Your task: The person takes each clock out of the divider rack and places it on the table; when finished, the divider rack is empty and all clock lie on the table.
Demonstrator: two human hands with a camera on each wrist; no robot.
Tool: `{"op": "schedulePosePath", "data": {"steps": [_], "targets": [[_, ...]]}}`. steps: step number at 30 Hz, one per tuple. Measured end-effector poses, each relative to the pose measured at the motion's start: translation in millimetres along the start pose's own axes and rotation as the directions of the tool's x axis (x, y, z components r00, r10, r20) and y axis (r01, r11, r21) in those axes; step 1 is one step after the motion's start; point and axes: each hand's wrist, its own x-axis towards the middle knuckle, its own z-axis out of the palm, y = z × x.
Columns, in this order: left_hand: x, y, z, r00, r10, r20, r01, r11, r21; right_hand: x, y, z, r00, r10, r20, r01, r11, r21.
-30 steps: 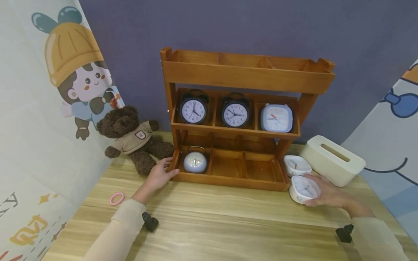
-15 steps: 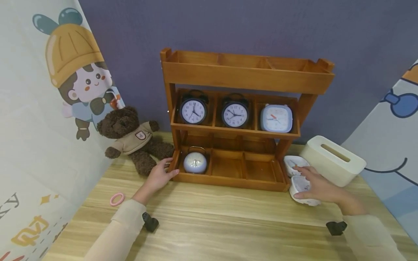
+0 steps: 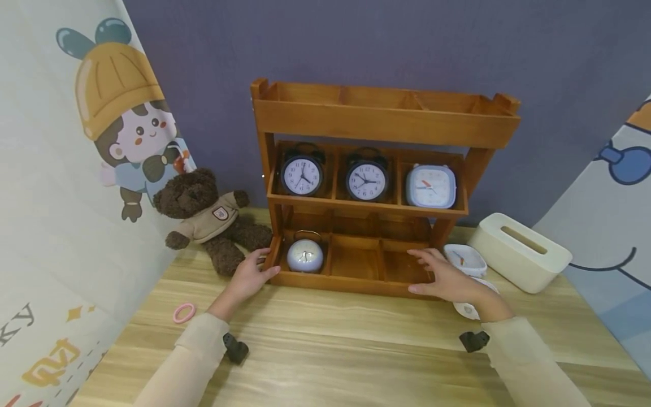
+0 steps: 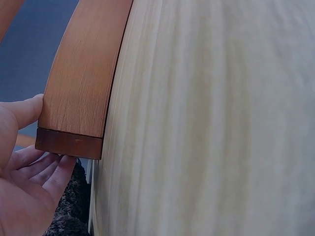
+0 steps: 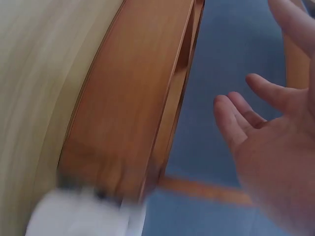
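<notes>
A brown wooden shelf [image 3: 386, 127] with divided tiers stands on the table. My left hand [image 3: 249, 277] holds the left end of its lowest tier; the left wrist view shows thumb on one side of the corner, fingers under the end. My right hand [image 3: 450, 280], fingers spread, hovers over that tier's right compartment with nothing in it. A pale lavender alarm clock [image 3: 305, 260] occupies the left compartment. Right of the shelf lie two white clocks, the rear one [image 3: 465, 258] and the nearer one [image 3: 467, 311], partly hidden by my right wrist.
The middle tier carries two black alarm clocks, left [image 3: 302, 175] and centre [image 3: 367, 180], and a light blue clock [image 3: 431, 186]. A brown teddy bear [image 3: 208, 220] leans at left, near a pink ring [image 3: 184, 313]. A cream tissue box [image 3: 519, 251] stands at right.
My right hand has let go of the nearer white clock and moved left from the two clocks to over the bottom tier. The left hand stays at the shelf's end.
</notes>
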Motion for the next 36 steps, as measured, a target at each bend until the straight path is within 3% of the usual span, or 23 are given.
{"op": "schedulePosePath", "data": {"steps": [9,16,22,36], "targets": [[-0.6,0.1,0.2,1.0,-0.003,0.004,0.003,1.0,-0.001,46.7,-34.1,30.1,0.999,0.016,0.031,-0.019,0.995,0.094],[0.2,0.7,0.3,1.0,0.008,0.0,-0.008,1.0,0.008,78.7,-50.0,55.5,1.0,0.009,0.003,-0.009,0.99,0.139],[-0.3,0.3,0.0,1.0,0.003,0.003,-0.003,1.0,0.001,104.9,-65.2,75.4,0.999,0.01,-0.033,-0.006,0.992,0.126],[0.4,-0.2,0.5,1.0,-0.004,-0.001,0.004,1.0,-0.013,152.1,-93.7,113.3,0.995,0.098,-0.005,-0.098,0.995,0.012]]}}
